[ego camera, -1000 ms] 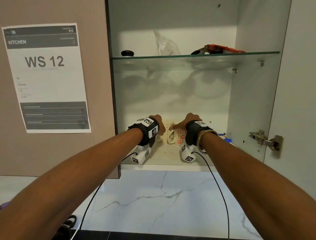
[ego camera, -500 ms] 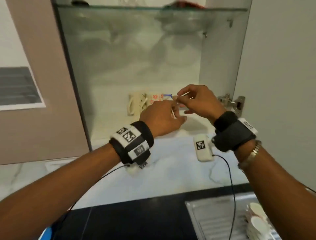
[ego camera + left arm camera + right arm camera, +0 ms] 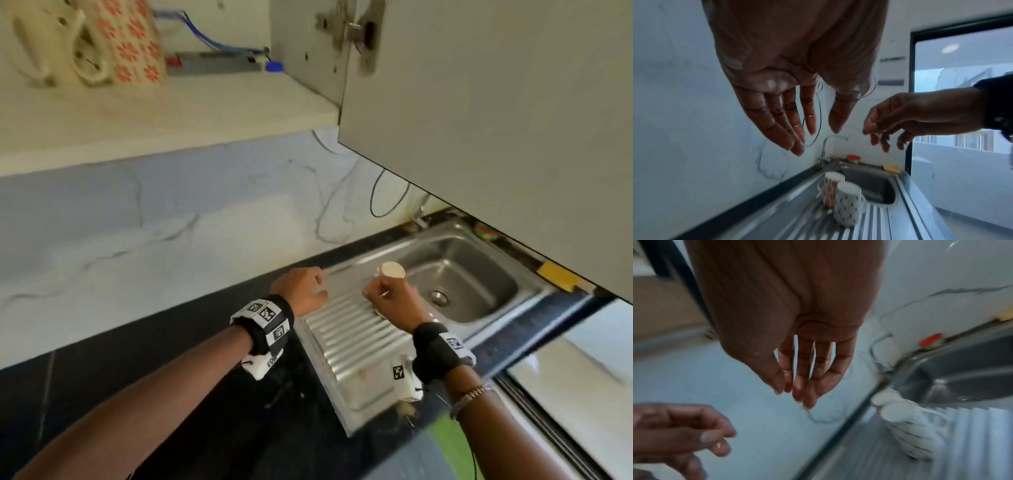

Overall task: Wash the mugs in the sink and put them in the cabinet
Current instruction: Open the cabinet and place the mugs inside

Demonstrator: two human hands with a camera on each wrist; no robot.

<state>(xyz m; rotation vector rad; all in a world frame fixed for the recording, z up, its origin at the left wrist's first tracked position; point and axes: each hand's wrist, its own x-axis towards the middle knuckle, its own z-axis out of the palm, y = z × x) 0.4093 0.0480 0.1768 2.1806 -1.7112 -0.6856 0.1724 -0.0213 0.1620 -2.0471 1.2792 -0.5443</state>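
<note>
Two mugs stand on the cabinet shelf (image 3: 171,113) at the top left: a cream mug (image 3: 41,37) and a red-flowered mug (image 3: 133,41). On the ribbed drainboard (image 3: 352,335), two more mugs stand upside down: a red-patterned mug (image 3: 830,189) and a dotted mug (image 3: 846,206). The head view shows only one pale mug base (image 3: 393,269). My left hand (image 3: 303,289) hovers over the drainboard's left edge; it is wet, with straight fingers (image 3: 795,129), and empty. My right hand (image 3: 387,294) hangs just above the mugs, with relaxed fingers (image 3: 807,386), holding nothing.
The sink basin (image 3: 462,281) lies right of the drainboard, with a tap (image 3: 830,142), a red-lidded jar (image 3: 853,159) and a yellow sponge (image 3: 560,275) round its rim. The open cabinet door (image 3: 496,137) hangs above the sink. A black countertop (image 3: 171,394) runs to the left.
Both hands left the cabinet shelf, where two mugs now stand, and dropped to the drainboard. The view swung down from the cabinet to the sink.
</note>
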